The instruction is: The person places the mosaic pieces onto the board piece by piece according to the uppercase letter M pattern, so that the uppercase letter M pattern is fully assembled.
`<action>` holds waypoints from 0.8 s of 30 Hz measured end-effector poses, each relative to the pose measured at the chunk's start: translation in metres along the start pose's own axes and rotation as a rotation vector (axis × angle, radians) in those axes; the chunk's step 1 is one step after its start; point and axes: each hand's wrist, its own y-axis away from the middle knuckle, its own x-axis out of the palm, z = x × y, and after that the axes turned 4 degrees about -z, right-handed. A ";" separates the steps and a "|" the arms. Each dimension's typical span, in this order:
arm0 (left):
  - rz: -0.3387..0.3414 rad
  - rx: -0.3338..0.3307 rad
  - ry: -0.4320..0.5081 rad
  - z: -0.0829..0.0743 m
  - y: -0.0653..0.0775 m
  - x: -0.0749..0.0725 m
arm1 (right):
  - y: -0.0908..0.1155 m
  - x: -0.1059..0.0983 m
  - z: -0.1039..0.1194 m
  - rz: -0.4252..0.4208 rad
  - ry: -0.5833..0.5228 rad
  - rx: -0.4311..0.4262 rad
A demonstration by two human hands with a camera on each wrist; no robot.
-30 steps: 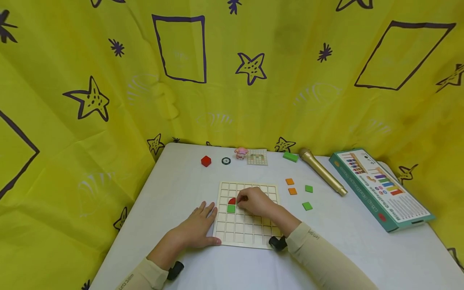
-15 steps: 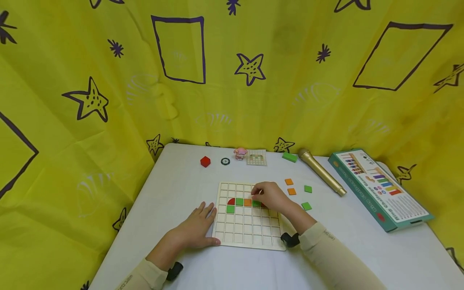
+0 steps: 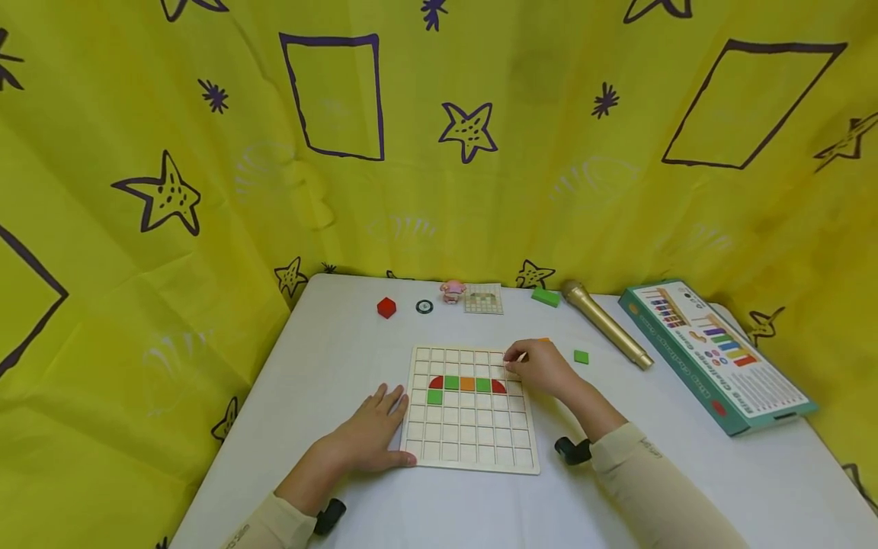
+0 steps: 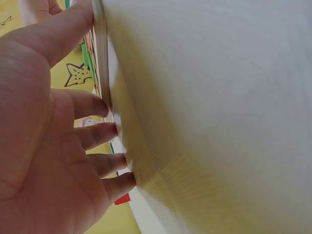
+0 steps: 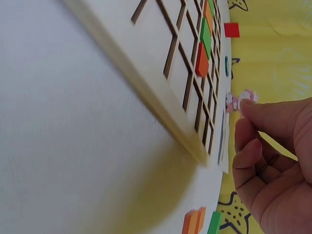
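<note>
Head view: on a white tabletop [image 3: 363, 343], a pale grid board [image 3: 503, 436] is laid, and directions are taken from its centre. At nine o'clock, its edge is braced by the left hand [image 3: 370, 428], fingers straight and spread. Towards twelve, a row is seated in the cells: green, orange and green between two rounded red pieces [image 3: 498, 386], with one green tile [image 3: 435, 396] below the left end. Near two o'clock, by the far corner, the right hand [image 3: 542, 370] is held; its grip is loosely curled, thumb parted from fingers, with no tile seen in it. Also at two, farther out, a loose green tile [image 3: 581, 357] is seen; orange tiles [image 5: 192, 220], mostly hidden there, are shown by the right wrist view. For good placing, it is judged, tiles should be pinched by opposite edges and lowered level, so that seated neighbours are not nudged.
</note>
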 end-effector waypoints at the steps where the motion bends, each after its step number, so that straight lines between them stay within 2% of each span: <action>1: -0.001 0.001 0.001 0.000 0.000 0.000 | 0.000 -0.001 -0.003 -0.006 0.005 0.001; 11: -0.004 -0.004 0.003 0.000 0.001 0.000 | 0.001 -0.015 -0.021 -0.018 0.003 0.078; 24: -0.009 0.010 0.000 0.001 0.000 0.002 | 0.006 -0.026 -0.048 -0.066 0.025 0.085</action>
